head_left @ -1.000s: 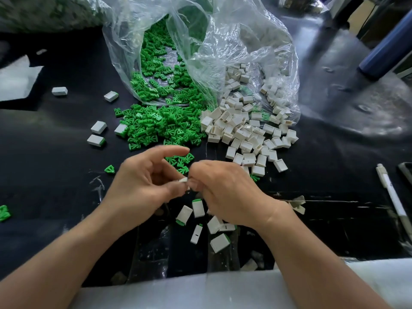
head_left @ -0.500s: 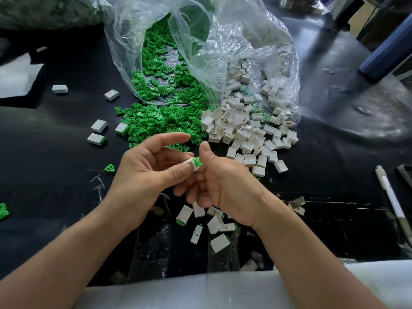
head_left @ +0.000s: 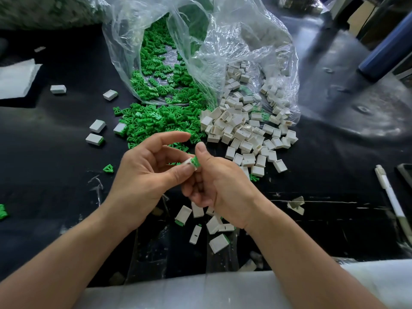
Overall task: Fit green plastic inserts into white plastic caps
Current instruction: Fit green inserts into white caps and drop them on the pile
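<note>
Two hands meet above the black work surface (head_left: 44, 175): the left hand (head_left: 142, 175) pinches one white cap (head_left: 188, 162) between thumb and fingertips, and the right hand (head_left: 223, 186) pinches a green insert (head_left: 196, 162) at the cap's open end. Insert depth cannot be read, because the fingers cover the joint; it appears only partly seated. Risk one: an insert entered askew may jam or spring out of the pinch, the cause being pressure applied before the edges align. Risk two: a dropped part falls among the assembled caps (head_left: 219, 243) lying directly below the hands and mixes with them, or skids toward the near table edge, which a white foam strip (head_left: 200, 291) borders. Supply lies ahead: the green insert pile (head_left: 156, 123) and the white cap pile (head_left: 245, 134) spill side by side from a clear plastic bag (head_left: 234, 41), touching each other. Open room exists left of the hands, with only scattered parts; on the right, a white pen (head_left: 390, 197) lies well apart. Keep forward reaches short to avoid sweeping either pile.
</note>
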### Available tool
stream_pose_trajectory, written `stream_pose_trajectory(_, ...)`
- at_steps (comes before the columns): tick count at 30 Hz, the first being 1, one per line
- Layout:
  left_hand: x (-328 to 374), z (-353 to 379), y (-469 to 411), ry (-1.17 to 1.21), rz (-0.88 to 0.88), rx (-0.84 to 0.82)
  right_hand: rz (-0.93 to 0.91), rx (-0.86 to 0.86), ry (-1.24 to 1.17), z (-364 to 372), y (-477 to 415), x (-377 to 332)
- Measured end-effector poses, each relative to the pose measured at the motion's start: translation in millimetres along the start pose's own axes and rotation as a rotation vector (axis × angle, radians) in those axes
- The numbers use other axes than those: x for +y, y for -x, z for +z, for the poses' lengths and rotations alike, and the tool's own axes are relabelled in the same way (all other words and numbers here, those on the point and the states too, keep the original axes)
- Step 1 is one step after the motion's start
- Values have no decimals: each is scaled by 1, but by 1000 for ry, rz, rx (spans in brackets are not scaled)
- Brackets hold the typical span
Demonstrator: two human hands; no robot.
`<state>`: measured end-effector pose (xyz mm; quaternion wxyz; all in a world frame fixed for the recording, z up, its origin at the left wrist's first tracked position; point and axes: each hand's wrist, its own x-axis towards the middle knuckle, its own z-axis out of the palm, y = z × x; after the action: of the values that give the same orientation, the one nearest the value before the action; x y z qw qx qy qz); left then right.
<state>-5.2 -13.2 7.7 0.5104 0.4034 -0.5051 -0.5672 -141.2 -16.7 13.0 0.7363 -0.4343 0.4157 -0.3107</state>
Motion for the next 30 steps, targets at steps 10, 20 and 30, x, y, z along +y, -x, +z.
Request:
stream_pose_trajectory(10, -1, -3, -1, 46, -33, -11, -35, 66, 238, -1, 4, -3)
stream_pose_trajectory(20, -2, -5, 1, 53, -55, -18, -45, 22, 268, -1, 5, -6)
stream_pose_trajectory(30, -1, -3, 0, 111, -93, -23, -61, 69, 353, -1, 3, 2)
